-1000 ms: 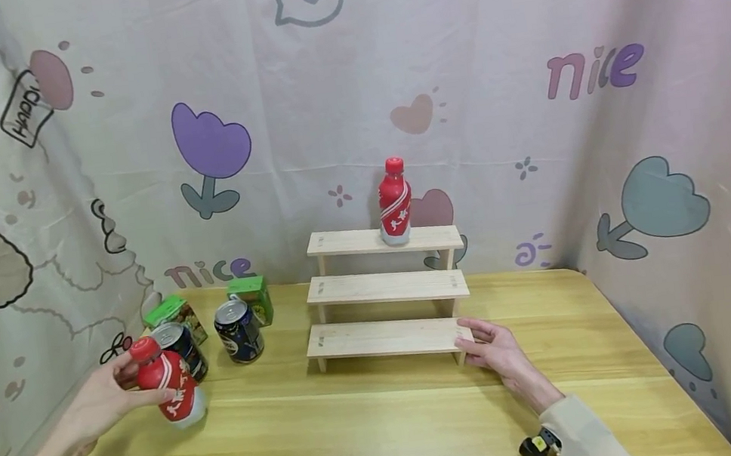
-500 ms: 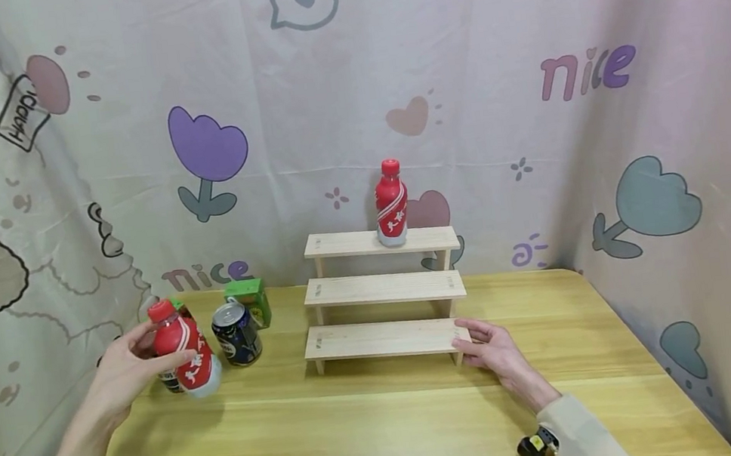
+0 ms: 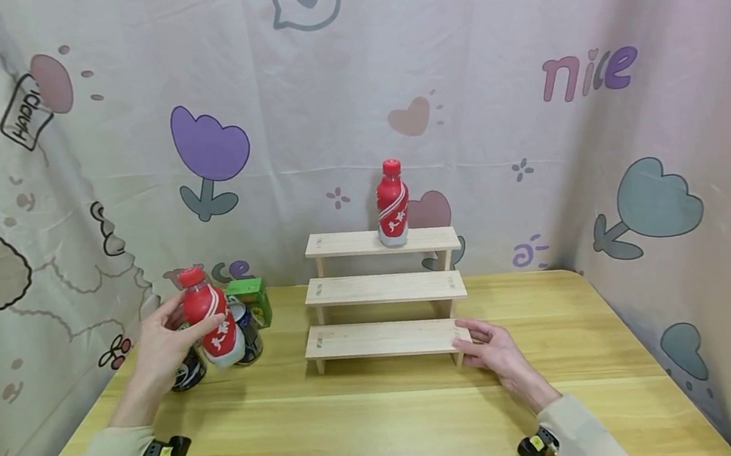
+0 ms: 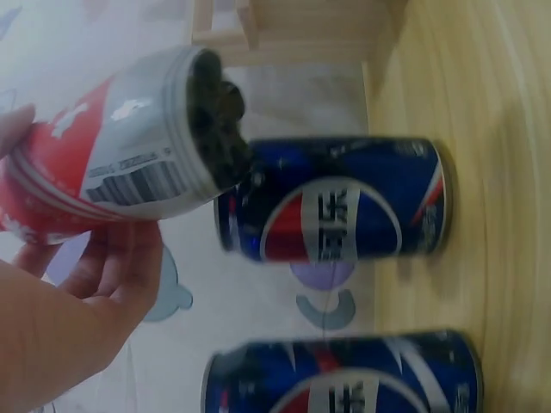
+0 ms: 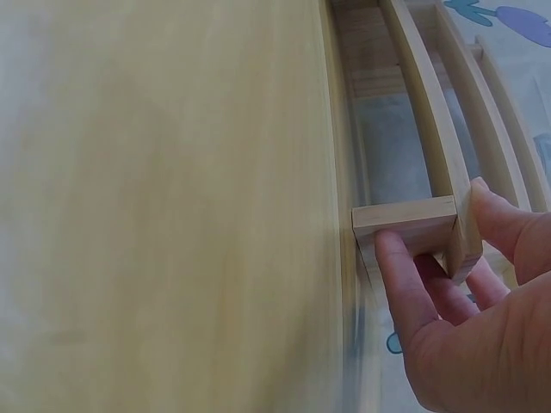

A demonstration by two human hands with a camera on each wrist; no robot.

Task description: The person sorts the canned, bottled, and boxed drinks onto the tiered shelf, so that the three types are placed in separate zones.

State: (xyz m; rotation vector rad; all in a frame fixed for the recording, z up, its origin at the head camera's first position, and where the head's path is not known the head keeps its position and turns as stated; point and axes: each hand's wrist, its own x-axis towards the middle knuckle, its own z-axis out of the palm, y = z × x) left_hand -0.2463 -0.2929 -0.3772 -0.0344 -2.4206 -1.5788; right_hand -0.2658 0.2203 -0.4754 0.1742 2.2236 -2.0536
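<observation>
My left hand (image 3: 159,346) grips a red plastic drink bottle (image 3: 214,324) around its body. The bottle is held tilted above the table, its base toward the shelf. In the left wrist view, the bottle's white base (image 4: 142,151) hangs in front of a blue cola can (image 4: 344,206). My right hand (image 3: 500,354) holds the right end of the lowest step of a three-step wooden display shelf (image 3: 379,339). In the right wrist view its thumb lies on the board and the fingers touch the leg (image 5: 405,215). A similar red bottle (image 3: 394,209) stands upright on the top step.
Behind the held bottle, two cola cans are partly hidden, one of them a dark can (image 3: 189,371) at its lower left. A green drink carton (image 3: 251,303) stands at the back left. Patterned curtain (image 3: 478,31) surrounds the wooden table (image 3: 363,433).
My left hand has carried the red bottle rightward and up, past one can and in front of the other. The right hand and the shelf have stayed in place.
</observation>
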